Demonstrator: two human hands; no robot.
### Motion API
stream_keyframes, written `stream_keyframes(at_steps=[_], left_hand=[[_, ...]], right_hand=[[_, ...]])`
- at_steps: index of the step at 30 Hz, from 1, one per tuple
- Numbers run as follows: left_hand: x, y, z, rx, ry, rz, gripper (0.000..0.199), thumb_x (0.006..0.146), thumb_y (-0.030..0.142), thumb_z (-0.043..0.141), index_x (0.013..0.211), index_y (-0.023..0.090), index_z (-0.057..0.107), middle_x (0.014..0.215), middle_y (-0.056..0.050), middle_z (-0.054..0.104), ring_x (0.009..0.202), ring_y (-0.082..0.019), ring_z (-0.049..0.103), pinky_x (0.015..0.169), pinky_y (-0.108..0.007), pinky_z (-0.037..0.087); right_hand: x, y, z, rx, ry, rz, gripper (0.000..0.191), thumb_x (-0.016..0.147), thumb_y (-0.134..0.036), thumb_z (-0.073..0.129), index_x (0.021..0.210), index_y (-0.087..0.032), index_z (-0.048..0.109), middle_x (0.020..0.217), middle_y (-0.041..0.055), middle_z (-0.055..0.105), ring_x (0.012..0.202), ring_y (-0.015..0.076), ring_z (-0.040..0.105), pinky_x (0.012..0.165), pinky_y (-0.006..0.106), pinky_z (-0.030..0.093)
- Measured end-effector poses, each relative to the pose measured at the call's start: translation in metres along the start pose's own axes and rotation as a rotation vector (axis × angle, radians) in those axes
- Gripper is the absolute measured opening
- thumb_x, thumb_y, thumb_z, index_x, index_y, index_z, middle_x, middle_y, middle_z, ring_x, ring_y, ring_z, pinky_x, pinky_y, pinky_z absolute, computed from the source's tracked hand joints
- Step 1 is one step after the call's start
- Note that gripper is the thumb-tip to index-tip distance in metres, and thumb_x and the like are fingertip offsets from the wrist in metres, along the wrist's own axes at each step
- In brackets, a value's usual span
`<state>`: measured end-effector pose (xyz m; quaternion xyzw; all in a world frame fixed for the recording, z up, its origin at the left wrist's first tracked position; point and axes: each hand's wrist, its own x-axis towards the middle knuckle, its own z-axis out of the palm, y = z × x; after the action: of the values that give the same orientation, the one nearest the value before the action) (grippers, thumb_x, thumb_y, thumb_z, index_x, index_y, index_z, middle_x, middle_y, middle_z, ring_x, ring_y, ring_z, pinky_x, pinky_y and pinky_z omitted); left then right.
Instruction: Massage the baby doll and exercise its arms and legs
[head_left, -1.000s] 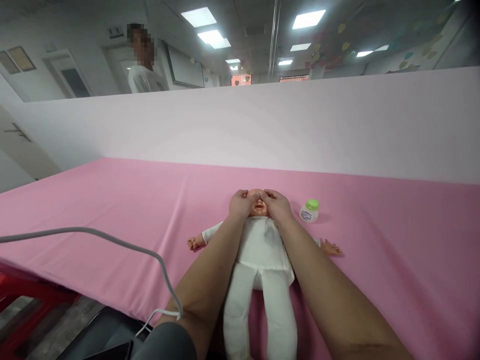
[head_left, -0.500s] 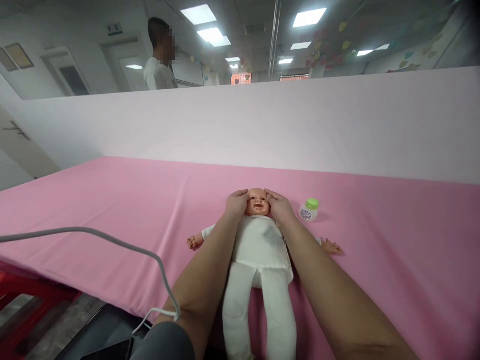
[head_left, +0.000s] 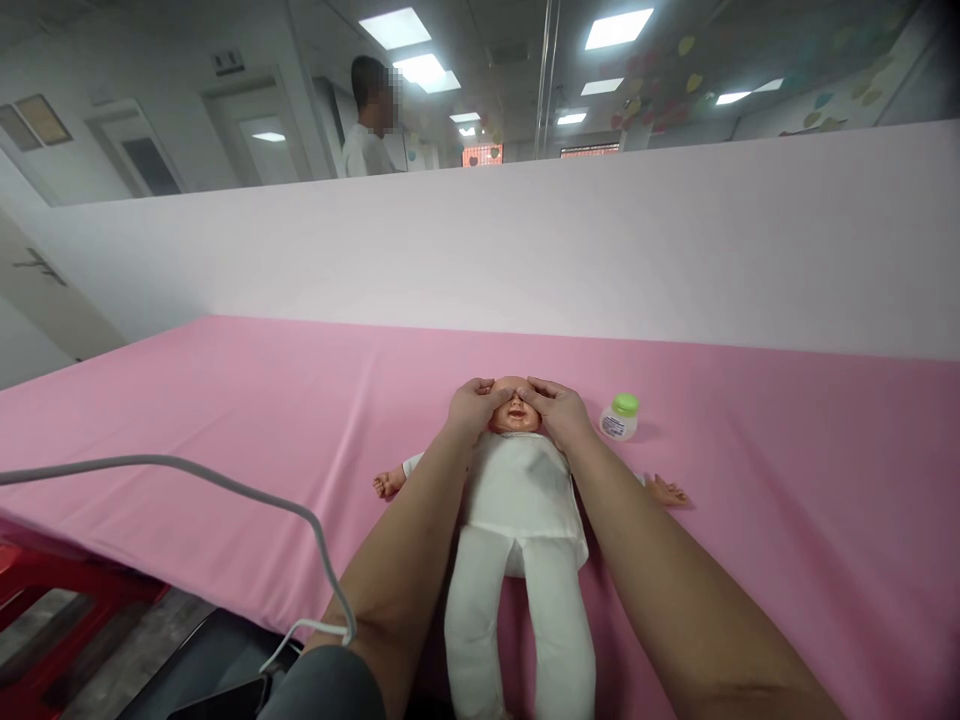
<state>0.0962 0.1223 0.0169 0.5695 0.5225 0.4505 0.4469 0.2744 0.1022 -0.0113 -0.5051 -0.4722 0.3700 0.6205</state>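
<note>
Baby doll (head_left: 525, 490) laid face up between the forearms, on a pink sheet (head_left: 262, 400); its head (head_left: 517, 419) is cupped from both sides. The left hand (head_left: 472, 410) and the right hand (head_left: 568, 414) are partly closed on it — fingers curled at the sides, thumbs laid inward across the eye area, tips close together near the bridge of the nose. No separate tool is seen in either hand.

Technique, as judged: pressure is best applied lightly and evenly with the thumb pads, nails angled away from the molded eyes. The head is best steadied by the outer fingers, so that no roll is caused by uneven thumb force. Matched paths on both sides are advised, with wrists relaxed and forearms clear of the torso.

A small jar (head_left: 619, 427) with a green cap (head_left: 625, 404) is placed just beyond the right hand, on its outer side; its label is too small to be read.

Limits of view: the doll's eyes are covered by the thumbs, and its upper arms are mostly hidden by the forearms. The fingertips at the temples are poorly resolved; contact force cannot be told. The doll's feet are barely shown at the lower edge.
</note>
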Motion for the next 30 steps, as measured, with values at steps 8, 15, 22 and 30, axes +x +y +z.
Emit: stream_keyframes(at_steps=[8,15,22,30], left_hand=[[0.000,0.008,0.008,0.088,0.029,-0.039,0.039,0.080,0.049,0.081,0.108,0.024,0.069,0.116,-0.008,0.077,0.097,-0.025,0.073,0.079,-0.031,0.055],[0.006,-0.001,-0.001,-0.077,-0.051,-0.037,0.040,0.084,0.041,0.077,0.117,0.020,0.071,0.114,-0.012,0.077,0.102,-0.025,0.073,0.084,-0.032,0.056],[0.007,-0.009,-0.010,-0.128,-0.141,-0.025,0.041,0.085,0.038,0.076,0.122,0.021,0.071,0.116,-0.012,0.077,0.101,-0.024,0.072,0.089,-0.037,0.058],[0.001,0.003,-0.008,0.109,-0.074,0.052,0.040,0.082,0.046,0.079,0.112,0.022,0.068,0.120,-0.011,0.075,0.106,-0.027,0.072,0.088,-0.036,0.057]], right_hand=[[-0.001,-0.003,0.005,-0.043,0.046,-0.001,0.042,0.078,-0.053,0.083,0.107,-0.024,0.081,0.111,0.0051,0.081,0.106,0.0293,0.075,0.099,0.044,0.058],[-0.002,-0.005,0.003,0.061,0.024,0.064,0.039,0.084,-0.043,0.080,0.118,-0.023,0.079,0.132,0.0067,0.075,0.124,0.0270,0.069,0.111,0.042,0.053],[-0.007,-0.009,-0.011,0.155,-0.100,0.150,0.040,0.085,-0.035,0.080,0.124,-0.027,0.077,0.137,0.0047,0.072,0.129,0.0275,0.066,0.111,0.044,0.055],[-0.001,-0.008,-0.017,0.106,-0.173,0.117,0.050,0.079,-0.052,0.085,0.121,-0.026,0.077,0.132,0.0064,0.075,0.123,0.0287,0.069,0.106,0.046,0.056]])
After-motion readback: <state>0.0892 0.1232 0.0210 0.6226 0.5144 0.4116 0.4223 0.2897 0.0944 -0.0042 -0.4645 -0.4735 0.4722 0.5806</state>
